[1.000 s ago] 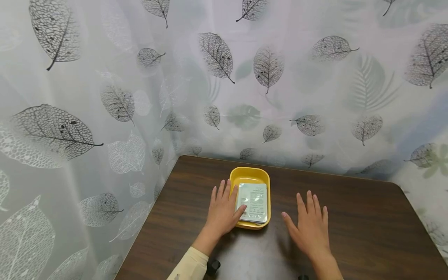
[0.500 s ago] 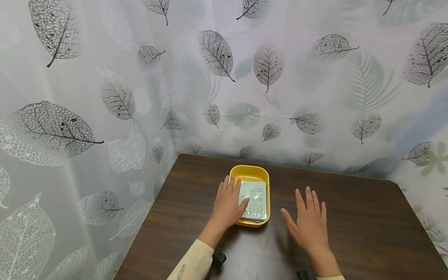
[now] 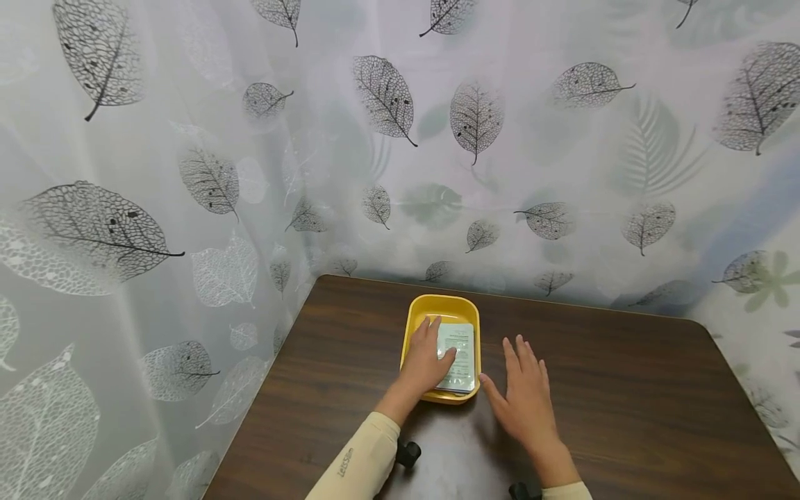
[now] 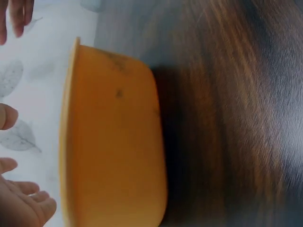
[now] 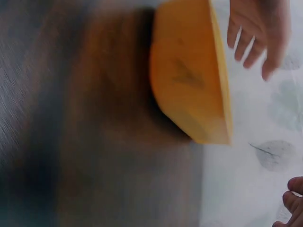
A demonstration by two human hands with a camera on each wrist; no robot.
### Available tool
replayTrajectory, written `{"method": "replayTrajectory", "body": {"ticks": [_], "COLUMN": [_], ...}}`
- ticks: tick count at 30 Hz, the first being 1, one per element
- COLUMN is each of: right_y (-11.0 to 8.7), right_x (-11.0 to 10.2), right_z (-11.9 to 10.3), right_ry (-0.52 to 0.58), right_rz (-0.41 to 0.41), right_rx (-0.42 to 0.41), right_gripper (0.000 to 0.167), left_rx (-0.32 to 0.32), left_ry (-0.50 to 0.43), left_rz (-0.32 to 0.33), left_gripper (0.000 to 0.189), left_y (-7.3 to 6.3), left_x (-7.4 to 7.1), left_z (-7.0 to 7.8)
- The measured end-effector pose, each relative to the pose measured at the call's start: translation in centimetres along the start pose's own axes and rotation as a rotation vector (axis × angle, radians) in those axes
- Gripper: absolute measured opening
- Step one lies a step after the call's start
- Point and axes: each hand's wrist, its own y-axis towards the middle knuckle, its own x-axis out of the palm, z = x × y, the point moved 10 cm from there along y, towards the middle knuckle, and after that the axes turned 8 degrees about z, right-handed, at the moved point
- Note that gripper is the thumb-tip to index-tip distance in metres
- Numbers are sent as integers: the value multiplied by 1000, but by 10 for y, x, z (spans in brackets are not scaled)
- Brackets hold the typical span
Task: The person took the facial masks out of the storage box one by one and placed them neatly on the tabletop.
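Note:
A yellow plastic tray (image 3: pixel 444 303) with rounded corners stands near the table's far edge. Inside it lies a flat, shiny pale-green packet (image 3: pixel 459 357) with small print; a thin darker edge shows under its lower end. My left hand (image 3: pixel 425 361) is over the tray's left side, thumb spread above the packet and partly covering it. In the left wrist view, that hand (image 4: pixel 23 203) is above the rim, apart from the tray. Just right of the tray, my right hand (image 3: pixel 525 399) hovers with its fingers extended, holding nothing. The right wrist view shows its fingertips (image 5: pixel 294 201) clear of the tray.
The dark wood-grain table (image 3: pixel 625 389) spreads widely to the right of the tray and narrowly to the left. A pale curtain with a leaf print (image 3: pixel 478 118) hangs close behind and along the left side. Black wrist mounts (image 3: pixel 409 453) sit under both wrists.
My left hand has moved right, from the tray's left rim to over its inside. My right hand has come left toward the tray. Tray and packet appear unmoved.

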Motion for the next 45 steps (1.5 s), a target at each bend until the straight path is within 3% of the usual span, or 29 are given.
{"method": "replayTrajectory", "body": {"ticks": [6,15,24,35,38,43,45], "right_y": [-15,-35,-45,-46,-43,-29,-21], "right_x": [30,70,82,86,82,68,62], "right_z": [1,9,15,17,15,11,10], "right_ry": [151,379,417,428,445,462,451], "right_rz": [-35,-86,-112,-113,-100,-59,-51], "right_rx": [53,169,241,243,236,219,217], "right_gripper": [86,93,91,90,90,88,87], "left_rx": [-108,-210,-238,-178,-107,84,121], "left_ry": [-92,-96,-97,-147,-168,-187,-195], "left_rz": [-11,-7,-7,22,54,178,204], "left_gripper": [75,76,78,74,73,72,74], "left_y": [1,2,1,0,0,-3,-6], "left_x": [17,25,28,14,4,-19,-24], "left_z": [-13,-32,-37,-26,-25,-24,-28]}}
